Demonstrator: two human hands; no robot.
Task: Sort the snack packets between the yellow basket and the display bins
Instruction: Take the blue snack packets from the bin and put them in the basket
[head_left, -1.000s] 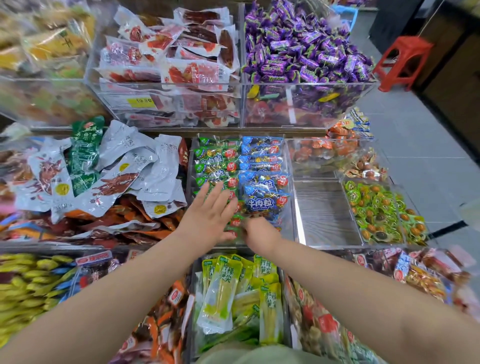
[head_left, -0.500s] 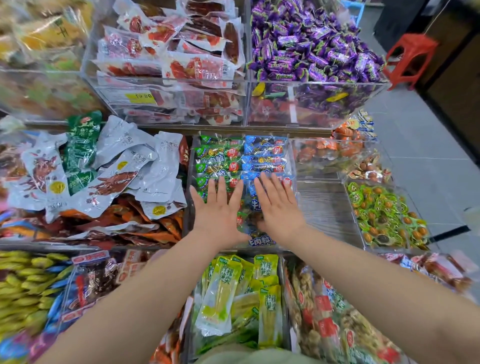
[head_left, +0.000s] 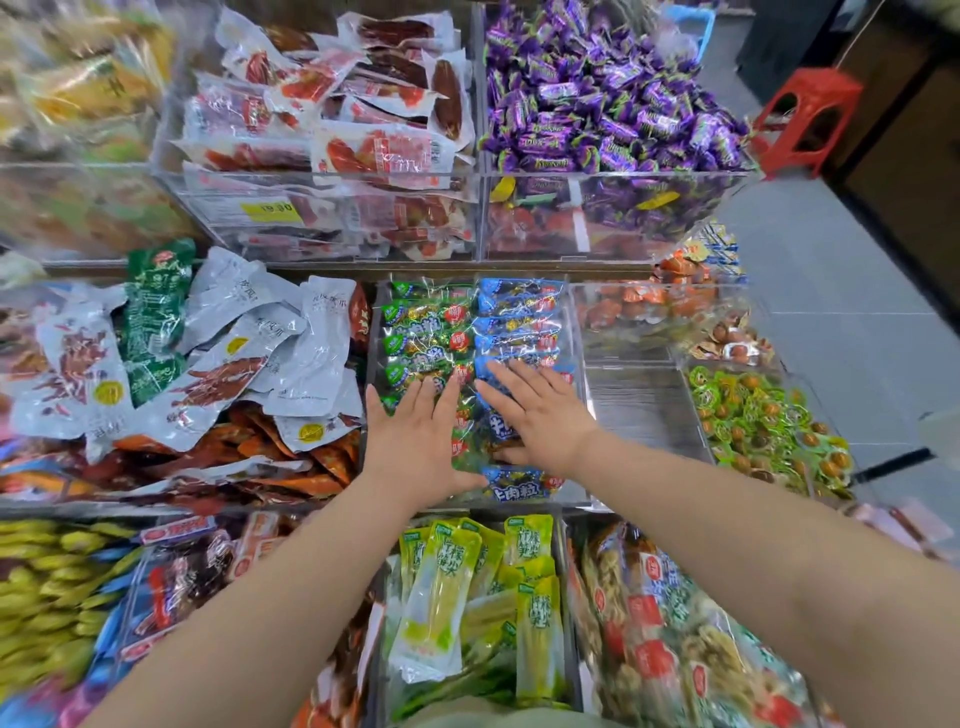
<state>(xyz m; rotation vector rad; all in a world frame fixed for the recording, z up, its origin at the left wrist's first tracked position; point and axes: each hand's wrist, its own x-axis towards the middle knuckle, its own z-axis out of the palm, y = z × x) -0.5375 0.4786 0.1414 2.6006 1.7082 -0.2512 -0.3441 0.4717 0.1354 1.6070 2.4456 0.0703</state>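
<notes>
Since a second ago both hands have left the bin's near edge and spread flat. The left hand (head_left: 415, 436) lies with straight fingers on the green packets (head_left: 426, 322). The right hand (head_left: 537, 415), fingers splayed toward 11 o'clock, presses the blue packets (head_left: 519, 317) just beside them. Both rows fill the clear middle bin (head_left: 574, 332), at 12 o'clock from the yellow-green packets (head_left: 452, 582).

Left hand (head_left: 415, 439) and right hand (head_left: 540, 415) lie side by side on packets (head_left: 467, 325) in the middle bin (head_left: 577, 343). The sweets (head_left: 602, 88) sit behind; a stool (head_left: 802, 119) stands far right.
</notes>
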